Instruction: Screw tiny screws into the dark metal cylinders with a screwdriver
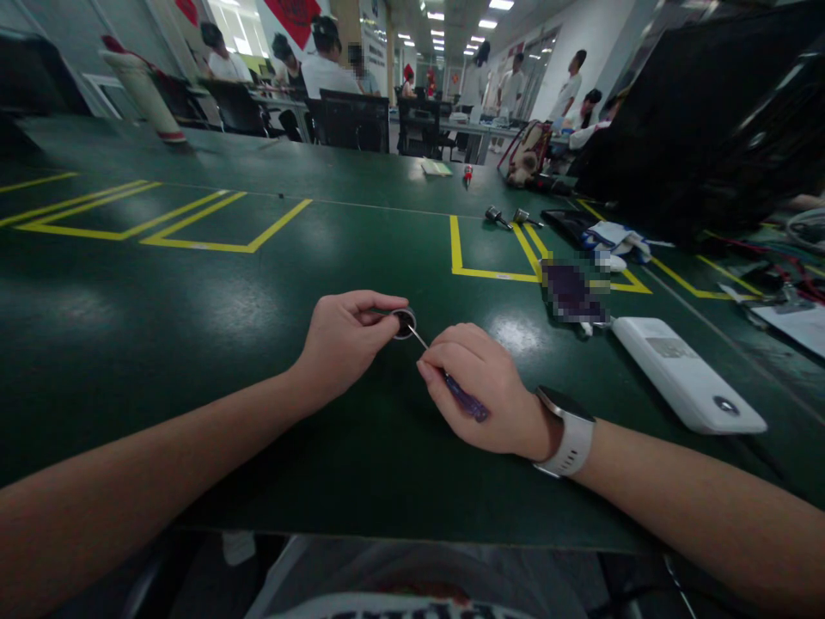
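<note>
Screwdriver (461, 395) — diagonal, tip up-left at disc (404, 323).

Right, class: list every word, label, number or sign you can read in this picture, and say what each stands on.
No text reads clearly enough to quote.
Grey label on the white device: too small to read.
Red banner on the far wall: marks too blurred.
Print on the shirt at the bottom edge: cut off.
Purple-handled tool in the right hand: no marking visible.
</note>
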The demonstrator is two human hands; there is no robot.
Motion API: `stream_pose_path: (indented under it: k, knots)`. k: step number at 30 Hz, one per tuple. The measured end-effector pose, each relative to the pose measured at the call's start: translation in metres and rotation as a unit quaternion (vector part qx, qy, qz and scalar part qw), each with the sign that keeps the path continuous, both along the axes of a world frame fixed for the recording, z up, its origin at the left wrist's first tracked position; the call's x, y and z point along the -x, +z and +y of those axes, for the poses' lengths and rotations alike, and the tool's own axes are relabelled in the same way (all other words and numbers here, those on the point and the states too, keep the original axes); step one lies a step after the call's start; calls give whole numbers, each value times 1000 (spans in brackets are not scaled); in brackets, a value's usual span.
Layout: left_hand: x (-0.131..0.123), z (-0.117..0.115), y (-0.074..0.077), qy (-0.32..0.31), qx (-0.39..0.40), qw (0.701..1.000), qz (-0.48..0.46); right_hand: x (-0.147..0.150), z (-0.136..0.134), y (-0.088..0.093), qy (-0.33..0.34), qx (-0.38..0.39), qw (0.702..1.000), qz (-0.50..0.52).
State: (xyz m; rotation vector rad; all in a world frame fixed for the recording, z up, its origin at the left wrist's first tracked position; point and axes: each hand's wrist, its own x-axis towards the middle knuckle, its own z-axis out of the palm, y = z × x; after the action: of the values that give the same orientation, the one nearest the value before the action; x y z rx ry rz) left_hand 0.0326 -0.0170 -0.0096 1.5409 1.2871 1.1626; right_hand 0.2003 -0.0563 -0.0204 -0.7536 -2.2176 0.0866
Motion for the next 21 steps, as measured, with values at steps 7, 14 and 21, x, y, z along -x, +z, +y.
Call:
stream_pose_path:
  k: [7, 14, 21]
  knots:
    - [0, 0, -1, -5, -6, 1000, 6, 1, 0, -1, 0, -5, 1000, 0]
    - [3, 10, 0, -25, 46, 996, -75, -6, -1, 4, -2, -26, 998, 63]
    - [11, 27, 3, -71, 107, 990, -50, -9, 21, 7, -67, 129, 974, 173]
